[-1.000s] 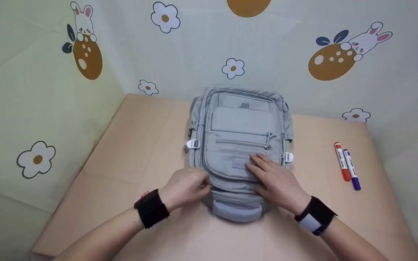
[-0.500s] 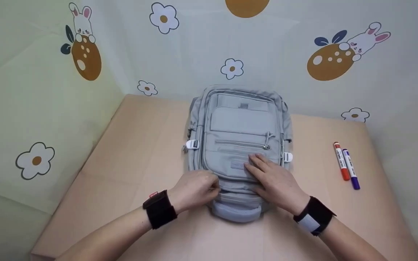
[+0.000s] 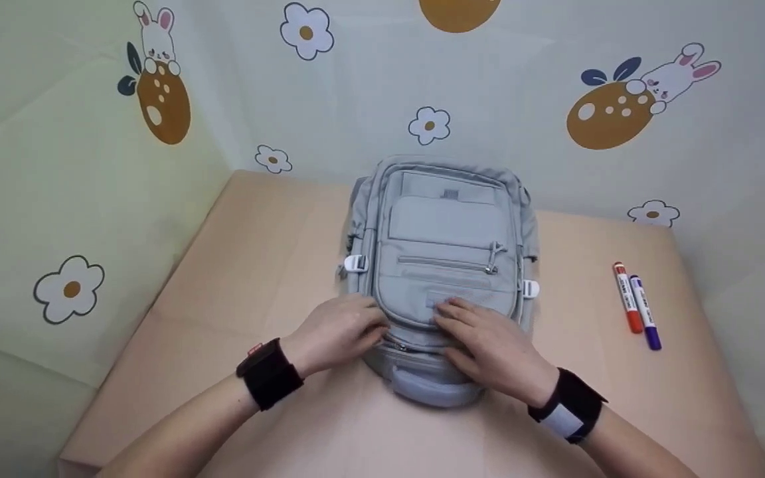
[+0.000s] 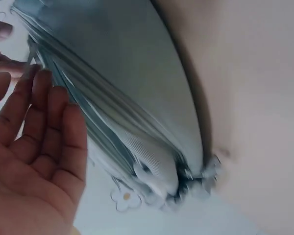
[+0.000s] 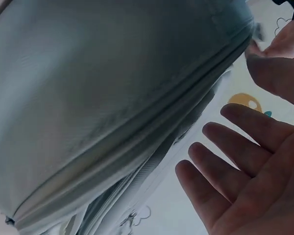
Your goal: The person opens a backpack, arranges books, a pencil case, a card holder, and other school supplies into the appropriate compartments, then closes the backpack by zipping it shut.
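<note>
A grey backpack (image 3: 445,222) lies on its back on the table, with its carry handle (image 3: 435,388) toward me. My left hand (image 3: 342,332) is at the left of its top end, fingers bent. Its fingertips pinch a thin zipper pull, whose metal slider (image 3: 401,346) shows just right of them. In the left wrist view the pull runs up from the fingertips (image 4: 41,78) to the zip seam. My right hand (image 3: 495,345) rests on the bag's front near the label, fingers extended. The right wrist view shows those fingers (image 5: 240,147) spread beside the grey fabric.
A red marker (image 3: 628,299) and a purple marker (image 3: 645,312) lie side by side on the table (image 3: 276,252) to the right. White side buckles (image 3: 356,263) stick out from the bag. A patterned cloth wall (image 3: 356,99) stands behind and at both sides.
My left hand moved right along the bag's top, then back left, and the zipper slider now shows beside it. My right hand slid slightly left and toward me on the bag.
</note>
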Demonstrator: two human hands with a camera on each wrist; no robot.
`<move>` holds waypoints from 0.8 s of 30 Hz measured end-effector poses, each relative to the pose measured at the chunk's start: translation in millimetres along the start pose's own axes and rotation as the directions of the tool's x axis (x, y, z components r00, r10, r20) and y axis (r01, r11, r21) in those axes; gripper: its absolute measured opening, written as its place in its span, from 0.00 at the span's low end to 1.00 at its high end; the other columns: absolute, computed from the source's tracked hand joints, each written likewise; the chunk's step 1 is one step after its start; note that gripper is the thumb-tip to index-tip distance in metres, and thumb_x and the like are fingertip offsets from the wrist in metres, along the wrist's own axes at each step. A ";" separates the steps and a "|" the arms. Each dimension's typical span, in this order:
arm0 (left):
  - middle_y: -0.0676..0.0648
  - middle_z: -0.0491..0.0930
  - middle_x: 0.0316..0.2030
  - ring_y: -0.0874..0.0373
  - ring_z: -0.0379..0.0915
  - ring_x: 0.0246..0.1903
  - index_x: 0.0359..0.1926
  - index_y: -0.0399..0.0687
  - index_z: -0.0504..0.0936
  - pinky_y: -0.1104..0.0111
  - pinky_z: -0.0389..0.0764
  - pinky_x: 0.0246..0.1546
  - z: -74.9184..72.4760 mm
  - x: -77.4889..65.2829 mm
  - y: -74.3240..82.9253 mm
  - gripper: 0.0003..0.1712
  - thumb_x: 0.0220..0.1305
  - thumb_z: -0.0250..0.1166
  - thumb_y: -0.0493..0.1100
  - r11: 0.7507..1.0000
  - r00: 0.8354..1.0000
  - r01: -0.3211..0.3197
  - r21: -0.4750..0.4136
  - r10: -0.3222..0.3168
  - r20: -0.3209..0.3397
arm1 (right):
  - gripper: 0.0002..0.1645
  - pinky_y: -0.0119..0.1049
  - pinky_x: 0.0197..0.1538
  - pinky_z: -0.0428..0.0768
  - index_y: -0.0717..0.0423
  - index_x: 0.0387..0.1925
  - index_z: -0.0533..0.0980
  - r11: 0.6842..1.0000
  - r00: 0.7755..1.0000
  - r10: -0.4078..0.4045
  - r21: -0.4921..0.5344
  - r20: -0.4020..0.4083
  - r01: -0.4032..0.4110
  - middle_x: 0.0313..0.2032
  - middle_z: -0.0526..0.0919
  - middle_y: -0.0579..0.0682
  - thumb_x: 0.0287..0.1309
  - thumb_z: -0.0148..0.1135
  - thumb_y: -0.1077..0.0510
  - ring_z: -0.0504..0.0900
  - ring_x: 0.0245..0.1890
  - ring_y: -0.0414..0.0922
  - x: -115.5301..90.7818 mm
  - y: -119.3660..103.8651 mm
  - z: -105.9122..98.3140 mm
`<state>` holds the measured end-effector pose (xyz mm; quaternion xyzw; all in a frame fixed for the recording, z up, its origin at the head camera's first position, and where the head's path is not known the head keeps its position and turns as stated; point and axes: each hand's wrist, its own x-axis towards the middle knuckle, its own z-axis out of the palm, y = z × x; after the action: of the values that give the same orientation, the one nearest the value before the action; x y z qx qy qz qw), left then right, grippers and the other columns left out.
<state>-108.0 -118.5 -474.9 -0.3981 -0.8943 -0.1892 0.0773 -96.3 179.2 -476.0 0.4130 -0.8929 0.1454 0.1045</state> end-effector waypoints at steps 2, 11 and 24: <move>0.53 0.82 0.37 0.56 0.77 0.40 0.41 0.50 0.89 0.64 0.79 0.41 0.9 -0.3 -10.0 0.05 0.66 0.69 0.39 0.993 0.996 -0.080 0.081 0.082 -0.024 | 0.30 0.53 0.65 0.73 0.59 0.62 0.79 1.000 1.000 -0.022 0.004 -0.020 0.022 0.63 0.80 0.56 0.59 0.73 0.53 0.75 0.66 0.55 2.1 -2.9 0.5; 0.54 0.79 0.37 0.58 0.74 0.39 0.37 0.53 0.83 0.67 0.75 0.42 10.2 9.0 -34.5 0.13 0.58 0.65 0.29 0.857 0.957 -0.290 0.426 0.265 0.118 | 0.17 0.44 0.53 0.81 0.56 0.52 0.84 0.995 0.994 -0.085 0.038 -0.067 0.088 0.47 0.87 0.48 0.61 0.71 0.59 0.84 0.49 0.47 18.0 -15.4 7.4; 0.52 0.77 0.37 0.58 0.73 0.37 0.41 0.47 0.76 0.69 0.77 0.40 8.3 6.6 -41.5 0.05 0.68 0.61 0.33 0.930 0.979 -0.203 0.305 0.189 0.075 | 0.09 0.39 0.39 0.81 0.51 0.46 0.86 0.999 0.999 -0.045 0.021 0.000 0.045 0.37 0.85 0.44 0.65 0.67 0.58 0.81 0.36 0.43 44.7 -39.2 14.6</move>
<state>-143.2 -136.0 -492.1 -0.4722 -0.8702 -0.0284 0.1376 -95.7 118.4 -469.2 0.4341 -0.8819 0.1524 0.1031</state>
